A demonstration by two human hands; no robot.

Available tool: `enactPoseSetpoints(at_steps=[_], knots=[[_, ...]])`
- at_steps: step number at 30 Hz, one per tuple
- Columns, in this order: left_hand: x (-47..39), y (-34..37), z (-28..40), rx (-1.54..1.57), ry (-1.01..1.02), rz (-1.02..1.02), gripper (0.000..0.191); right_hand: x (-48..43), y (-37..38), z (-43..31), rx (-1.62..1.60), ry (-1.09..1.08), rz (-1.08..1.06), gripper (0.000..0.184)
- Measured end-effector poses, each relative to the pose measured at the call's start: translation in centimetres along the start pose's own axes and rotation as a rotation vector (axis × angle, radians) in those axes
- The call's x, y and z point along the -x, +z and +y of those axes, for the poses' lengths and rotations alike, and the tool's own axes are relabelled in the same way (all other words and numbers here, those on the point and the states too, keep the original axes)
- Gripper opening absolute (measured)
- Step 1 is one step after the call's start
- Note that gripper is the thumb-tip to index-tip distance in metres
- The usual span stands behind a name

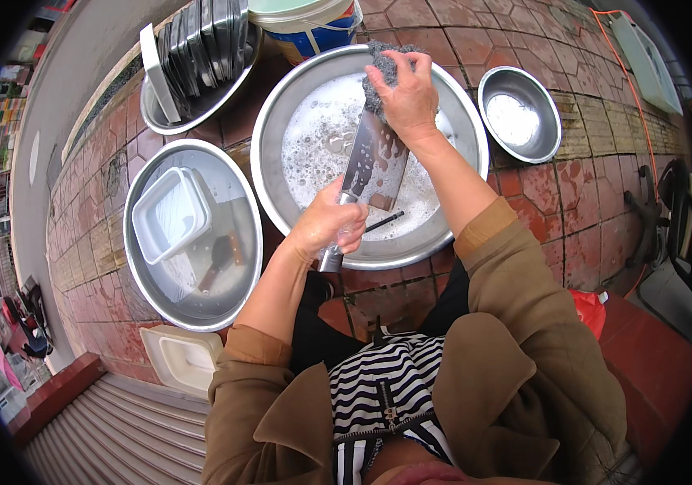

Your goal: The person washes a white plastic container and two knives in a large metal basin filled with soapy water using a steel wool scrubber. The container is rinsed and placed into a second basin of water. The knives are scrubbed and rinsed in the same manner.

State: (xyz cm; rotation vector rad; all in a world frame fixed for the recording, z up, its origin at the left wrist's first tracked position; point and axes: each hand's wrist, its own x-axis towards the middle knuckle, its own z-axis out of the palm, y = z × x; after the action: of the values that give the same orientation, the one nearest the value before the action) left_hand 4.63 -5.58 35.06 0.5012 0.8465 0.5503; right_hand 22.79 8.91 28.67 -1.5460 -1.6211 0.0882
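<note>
My left hand [337, 221] is wrapped around the metal handle of a broad cleaver [376, 163], which is held tilted above a large metal basin [267, 145]. Water drops and suds wet its blade. My right hand [409, 97] grips a grey scouring pad [379, 79] against the far end of the blade, near the basin's back rim. Foamy water [315, 151] fills the basin. A thin dark rod [385, 222] shows in the foam just below the blade; part of it is hidden behind my left hand.
On the left, a metal basin [133, 267] holds water, white plastic trays [167, 218] and submerged knives. Behind stands a basin [155, 121] of stacked black trays [206, 48], beside a lidded bucket [315, 30]. A small metal bowl [519, 115] sits right. A cream tub [182, 357] lies front left.
</note>
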Motion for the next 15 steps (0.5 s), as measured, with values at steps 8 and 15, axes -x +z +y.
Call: enactPoseSetpoints(at_steps=[8,15], knots=[[-0.8,-2.1,-0.5,0.127,0.078,0.029,0.026,5.3,-1.4,-5.0,-0.151,-0.119,-0.181,0.044],[-0.8,-1.6,-0.5,0.151,0.131,0.074,0.026,5.6,-2.1,-5.4,-0.222,-0.207,-0.2,0.042]])
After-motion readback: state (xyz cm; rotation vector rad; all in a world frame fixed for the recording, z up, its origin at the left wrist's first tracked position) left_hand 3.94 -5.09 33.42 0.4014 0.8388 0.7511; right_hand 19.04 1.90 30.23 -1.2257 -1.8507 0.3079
